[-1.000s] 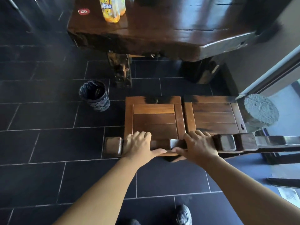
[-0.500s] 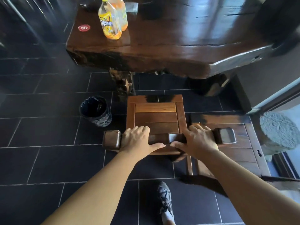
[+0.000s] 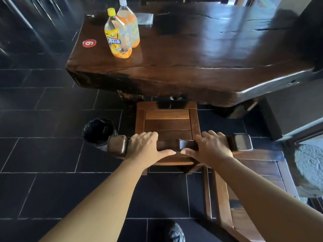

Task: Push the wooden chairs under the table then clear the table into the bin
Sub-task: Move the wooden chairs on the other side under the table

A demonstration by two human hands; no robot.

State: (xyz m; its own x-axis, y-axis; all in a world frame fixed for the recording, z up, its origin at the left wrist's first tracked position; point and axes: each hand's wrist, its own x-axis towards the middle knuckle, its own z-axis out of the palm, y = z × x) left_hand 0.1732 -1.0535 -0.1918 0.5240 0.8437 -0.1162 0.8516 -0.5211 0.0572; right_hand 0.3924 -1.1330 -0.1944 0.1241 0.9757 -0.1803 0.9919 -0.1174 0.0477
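Head view: gripping the chair point(image 3: 167, 123) by its back rail, left hand point(image 3: 146, 145) and right hand point(image 3: 212, 147) each in a closed grip on wood. Nosing the seat just under the surface point(image 3: 209, 58) edge. Left to do: second chair point(image 3: 260, 170), then two bottles point(image 3: 118, 41) into the bin point(image 3: 97, 131).

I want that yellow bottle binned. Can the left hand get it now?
Probably not: the left hand grips the chair back, and the yellow bottle stands well beyond it on the table.

Bare left grip point(image 3: 148, 146) and forearm point(image 3: 104, 194), bare right grip point(image 3: 210, 147) and forearm point(image 3: 258, 187), one black shoe point(image 3: 176, 233)
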